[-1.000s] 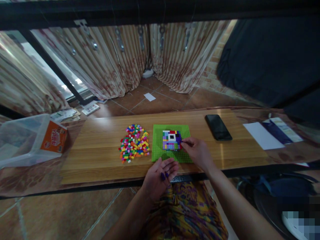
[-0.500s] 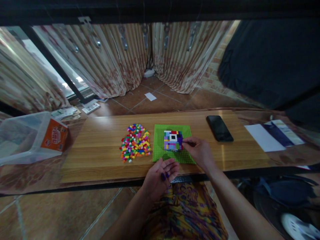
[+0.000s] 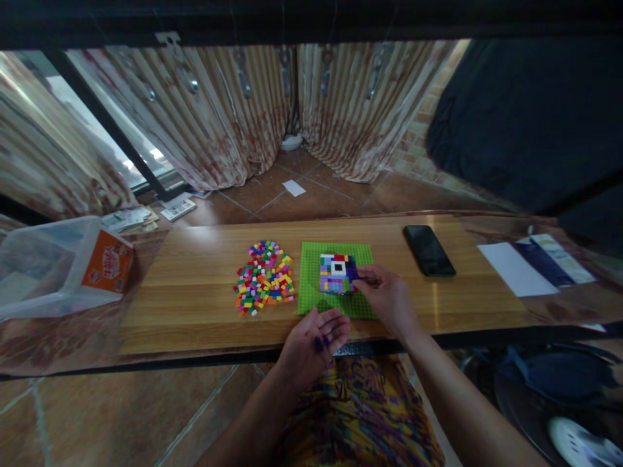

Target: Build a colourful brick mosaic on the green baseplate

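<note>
Right hand (image 3: 387, 297) barely shifted, fingers pinched at brick mosaic (image 3: 337, 274), left hand (image 3: 311, 340) cupping purple bricks, wooden table (image 3: 195, 285), tiled floor, striped curtains.

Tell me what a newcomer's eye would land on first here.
The bright pile of small coloured bricks on the wooden table, left of a green baseplate. On that plate sits a multicoloured brick square, the right hand pinching at its right edge. The left hand lies palm-up near the table's front edge, a few small dark pieces in it.

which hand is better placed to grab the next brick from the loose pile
Left, probably: the left hand lies palm-up, nearer the brick pile, while the right hand pinches at the mosaic.
</note>
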Demonstrator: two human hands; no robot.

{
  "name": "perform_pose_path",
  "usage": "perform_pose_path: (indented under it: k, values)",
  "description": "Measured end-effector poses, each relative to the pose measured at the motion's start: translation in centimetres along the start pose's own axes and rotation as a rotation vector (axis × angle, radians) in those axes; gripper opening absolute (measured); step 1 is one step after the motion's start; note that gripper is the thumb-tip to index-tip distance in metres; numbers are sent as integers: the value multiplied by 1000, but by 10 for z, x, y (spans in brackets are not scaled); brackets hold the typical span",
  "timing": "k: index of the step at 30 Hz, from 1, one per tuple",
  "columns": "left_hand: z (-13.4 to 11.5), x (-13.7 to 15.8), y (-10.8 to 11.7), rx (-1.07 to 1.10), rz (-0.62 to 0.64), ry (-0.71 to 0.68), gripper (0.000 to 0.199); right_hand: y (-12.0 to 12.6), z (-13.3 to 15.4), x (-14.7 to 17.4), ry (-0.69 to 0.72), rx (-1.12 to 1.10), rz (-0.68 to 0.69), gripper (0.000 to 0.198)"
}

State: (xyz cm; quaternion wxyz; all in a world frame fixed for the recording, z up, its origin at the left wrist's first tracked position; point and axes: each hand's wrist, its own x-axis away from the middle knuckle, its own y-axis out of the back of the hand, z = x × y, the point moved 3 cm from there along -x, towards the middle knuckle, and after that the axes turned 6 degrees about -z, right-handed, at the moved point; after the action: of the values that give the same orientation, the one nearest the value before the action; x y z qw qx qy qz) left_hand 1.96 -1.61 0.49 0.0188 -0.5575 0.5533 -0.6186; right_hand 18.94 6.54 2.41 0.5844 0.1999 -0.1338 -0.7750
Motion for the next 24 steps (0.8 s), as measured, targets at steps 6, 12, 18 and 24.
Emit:
perform_pose_path:
  k: [6, 12, 18, 24]
  values:
    - [0, 1, -1, 0, -4, 11, 41, -1, -14, 1, -94, -230, 29, 31]
    - [0, 0, 0, -1, -15, 1, 41, -5, -14, -4, -206, -309, -4, 39]
    - [0, 1, 0, 0, -14, 6, 40, -10, -10, -5, -309, -406, -27, 40]
    - [1, 1, 1, -3, -9, 9, 39, -10, -13, -5, -290, -394, -6, 40]
